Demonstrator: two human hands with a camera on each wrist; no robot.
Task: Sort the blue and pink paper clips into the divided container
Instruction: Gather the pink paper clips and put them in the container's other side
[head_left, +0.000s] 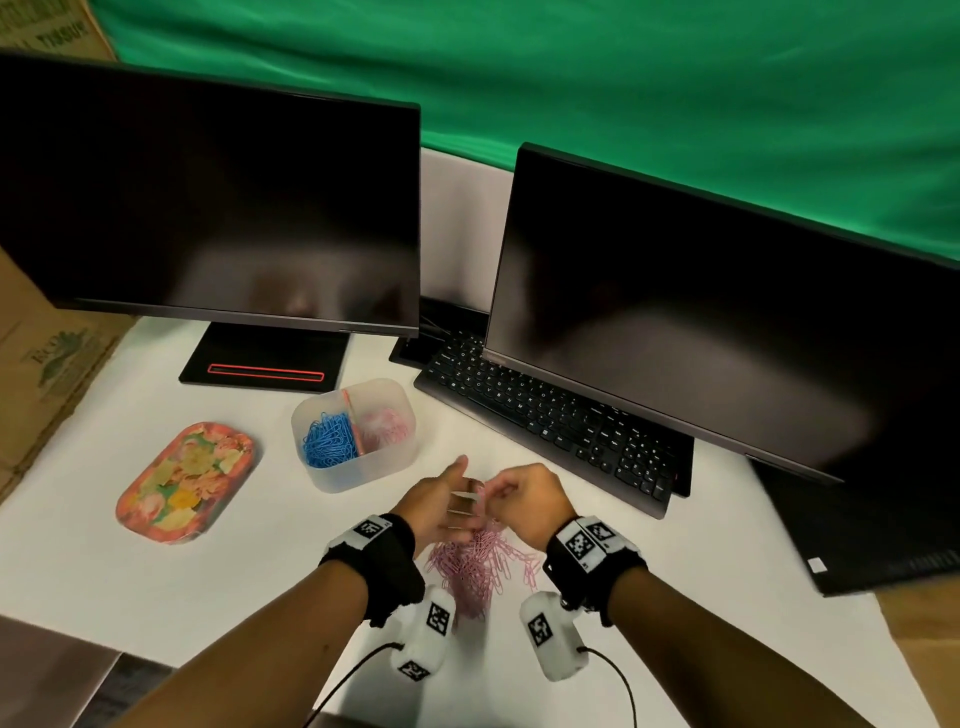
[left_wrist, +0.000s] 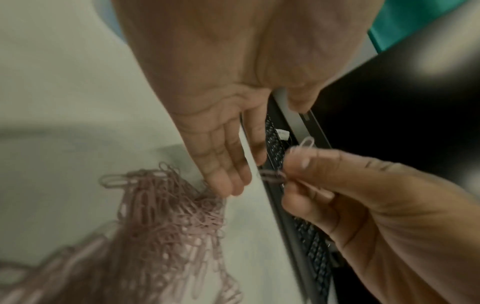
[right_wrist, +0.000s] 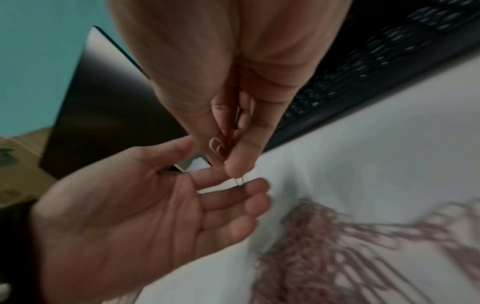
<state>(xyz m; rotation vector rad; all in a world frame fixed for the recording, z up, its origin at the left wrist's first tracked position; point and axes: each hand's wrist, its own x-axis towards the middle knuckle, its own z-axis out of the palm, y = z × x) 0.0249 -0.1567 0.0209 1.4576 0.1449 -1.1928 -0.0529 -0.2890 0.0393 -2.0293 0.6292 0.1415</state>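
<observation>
A translucent divided container (head_left: 363, 470) stands on the white table, with blue paper clips (head_left: 328, 440) in its left half and pink paper clips (head_left: 385, 426) in its right half. A tangled pile of pink clips (head_left: 478, 564) (left_wrist: 166, 207) (right_wrist: 350, 246) lies in front of me between my wrists. My left hand (head_left: 465, 499) (left_wrist: 228, 176) (right_wrist: 233, 197) is open with straight fingers, palm turned toward the right hand, its fingertips at the pile's edge. My right hand (head_left: 498, 491) (left_wrist: 288, 174) (right_wrist: 228, 152) pinches a few pink clips (left_wrist: 271, 176) (right_wrist: 217, 147) between thumb and fingers, just beside the left fingers.
A floral tray (head_left: 187, 483) lies left of the container. A black keyboard (head_left: 550, 415) runs diagonally at the right, under a dark monitor (head_left: 701, 322). A second monitor (head_left: 208, 208) on a black stand (head_left: 265, 358) is behind the container. Cardboard boxes (head_left: 47, 374) border the table's left edge.
</observation>
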